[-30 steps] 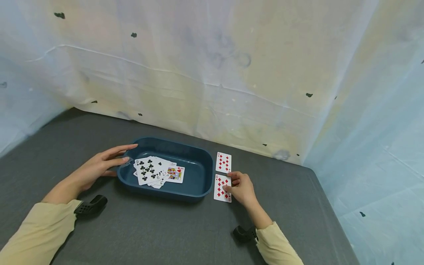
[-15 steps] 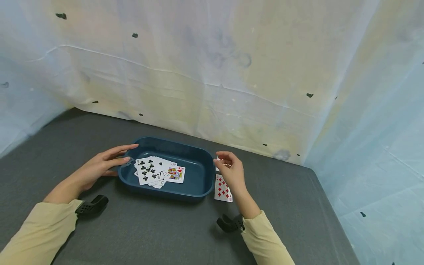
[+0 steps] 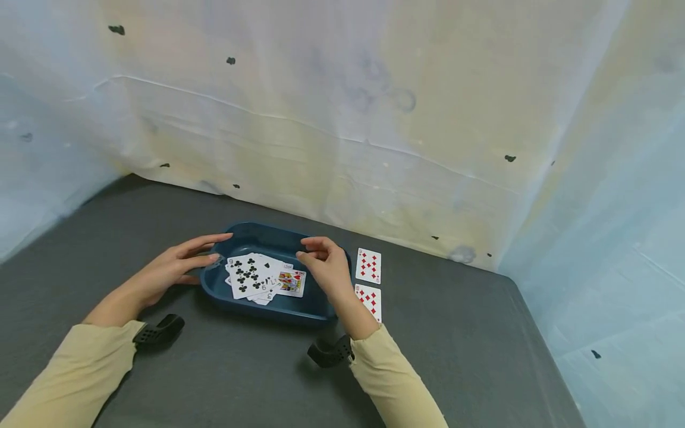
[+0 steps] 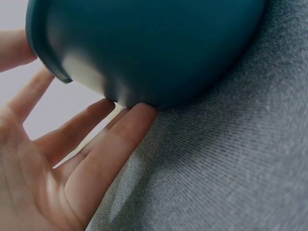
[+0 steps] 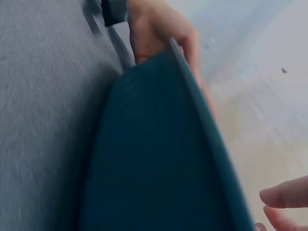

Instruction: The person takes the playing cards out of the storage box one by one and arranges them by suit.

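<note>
1. Plainly, the tub (image 3: 316,308) sits on the grey table (image 3: 455,351), with a loose pile of playing cards (image 3: 245,276) lying face up toward its left end. A king (image 3: 291,284) pokes out at the pile's right side.

2. The left hand (image 3: 170,266) is spread, its straight fingers touching the tub's left end; the left wrist view shows fingertips against the outer wall, with one finger up at the rim.

3. The right hand (image 3: 327,268) hangs over the right part of the tub, fingers bent, thumb and forefinger near each other with a gap between. Nothing can be seen pinched there.

4. Two diamond cards lie on the table just right of the tub, one (image 3: 368,266) farther off, the other (image 3: 371,299) nearer and partly hidden by the right forearm.

5. The cards look light, thin and springy, probably slick enough to slide over one another. A thumb-and-finger pinch at a free edge should suit them best; a hard squeeze might crease one.

6. The tub seems stiff, smooth plastic, likely light enough to skid if pushed. Its rim or end walls offer the surest hold.
</note>
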Available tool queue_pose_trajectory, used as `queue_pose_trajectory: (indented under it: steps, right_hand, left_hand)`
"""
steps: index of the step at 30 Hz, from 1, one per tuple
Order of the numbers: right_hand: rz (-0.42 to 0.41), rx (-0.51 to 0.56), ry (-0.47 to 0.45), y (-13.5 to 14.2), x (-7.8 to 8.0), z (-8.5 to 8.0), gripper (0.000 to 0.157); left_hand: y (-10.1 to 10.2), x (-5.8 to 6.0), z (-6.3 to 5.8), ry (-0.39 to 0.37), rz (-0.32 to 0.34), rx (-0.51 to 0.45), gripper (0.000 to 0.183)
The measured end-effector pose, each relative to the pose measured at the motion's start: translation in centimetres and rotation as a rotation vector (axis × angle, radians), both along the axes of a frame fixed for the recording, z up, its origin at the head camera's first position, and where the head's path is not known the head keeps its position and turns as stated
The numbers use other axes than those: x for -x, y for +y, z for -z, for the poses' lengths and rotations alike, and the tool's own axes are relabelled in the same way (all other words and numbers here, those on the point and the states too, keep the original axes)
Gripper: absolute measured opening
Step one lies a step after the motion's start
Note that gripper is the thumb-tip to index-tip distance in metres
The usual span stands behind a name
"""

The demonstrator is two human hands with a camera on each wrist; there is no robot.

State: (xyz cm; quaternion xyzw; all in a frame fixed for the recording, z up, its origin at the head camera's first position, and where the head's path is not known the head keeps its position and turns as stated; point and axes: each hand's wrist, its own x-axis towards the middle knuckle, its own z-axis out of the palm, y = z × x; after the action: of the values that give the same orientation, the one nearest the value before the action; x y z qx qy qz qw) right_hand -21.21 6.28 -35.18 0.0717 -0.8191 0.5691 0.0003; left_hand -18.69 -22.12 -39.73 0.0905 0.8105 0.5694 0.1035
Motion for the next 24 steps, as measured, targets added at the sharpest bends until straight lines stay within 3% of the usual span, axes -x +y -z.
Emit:
queue_pose_trajectory:
  steps: [9, 16, 24]
  right_hand:
    - [-0.093, -0.113, -0.08, -2.6, -0.3, 1.0, 0.027]
    - [-0.156, -0.37, -0.088, -3.7, -0.3, 1.8, 0.037]
    - [-0.191, -0.625, -0.078, -4.9, -0.2, 2.3, 0.064]
  left_hand:
    - [0.3, 0.3, 0.0, -0.034, -0.012, 0.014, 0.062]
    - [0.1, 0.4, 0.1, -0.033, -0.009, 0.014, 0.062]
    - [0.1, 0.3, 0.0, -0.032, -0.007, 0.009, 0.062]
